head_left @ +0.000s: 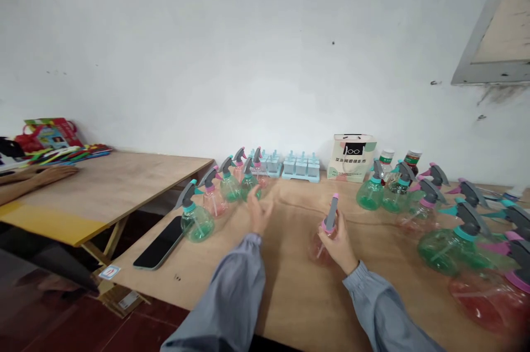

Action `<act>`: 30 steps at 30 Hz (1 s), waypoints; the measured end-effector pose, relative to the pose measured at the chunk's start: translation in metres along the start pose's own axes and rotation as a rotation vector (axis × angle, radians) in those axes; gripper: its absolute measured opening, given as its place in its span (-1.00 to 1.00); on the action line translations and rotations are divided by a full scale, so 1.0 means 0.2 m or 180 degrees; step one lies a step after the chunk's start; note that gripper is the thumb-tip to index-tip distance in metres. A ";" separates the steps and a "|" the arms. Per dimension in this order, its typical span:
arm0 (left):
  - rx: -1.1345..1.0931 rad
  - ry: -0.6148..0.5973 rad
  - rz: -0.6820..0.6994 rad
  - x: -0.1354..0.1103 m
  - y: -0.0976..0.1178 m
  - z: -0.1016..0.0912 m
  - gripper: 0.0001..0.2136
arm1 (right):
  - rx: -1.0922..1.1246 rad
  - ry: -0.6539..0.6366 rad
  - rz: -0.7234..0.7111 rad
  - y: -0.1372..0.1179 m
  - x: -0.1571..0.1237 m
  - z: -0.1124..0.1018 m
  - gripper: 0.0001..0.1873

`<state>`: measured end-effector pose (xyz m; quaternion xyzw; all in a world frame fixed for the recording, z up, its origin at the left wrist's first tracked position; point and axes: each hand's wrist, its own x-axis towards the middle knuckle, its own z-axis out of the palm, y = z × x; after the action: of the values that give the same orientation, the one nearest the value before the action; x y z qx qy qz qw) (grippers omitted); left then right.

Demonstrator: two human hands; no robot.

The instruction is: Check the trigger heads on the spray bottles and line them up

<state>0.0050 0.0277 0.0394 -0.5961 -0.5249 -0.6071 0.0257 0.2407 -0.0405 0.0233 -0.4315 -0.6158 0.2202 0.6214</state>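
My right hand (342,241) grips a pink spray bottle (318,250) with a grey and pink trigger head, around its neck and upper body, near the middle of the table. My left hand (260,211) hovers with its fingers apart and nothing in it, close to a green spray bottle (248,185) in the left group. That group also has a green bottle with a teal collar (197,223) at the front and a pink bottle (215,201) behind it. On the right stand several more green and pink spray bottles, among them a green one (447,250).
A black phone (161,244) lies at the table's left edge. Along the wall stand pale blue popsicle moulds (301,167), a paper bag (351,159) and two capped bottles (412,161). Another person's hands (49,174) rest on the separate table (136,175) at left.
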 end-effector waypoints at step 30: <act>-0.0111 -0.0764 0.0072 -0.22 0.02 0.14 -0.41 | 0.1708 -0.0499 0.1141 -0.11 0.08 -0.18 -0.67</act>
<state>0.0389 0.0181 0.0018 -0.6706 -0.5069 -0.5401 -0.0409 0.2720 -0.0488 0.0558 -0.3357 -0.4960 0.5129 0.6149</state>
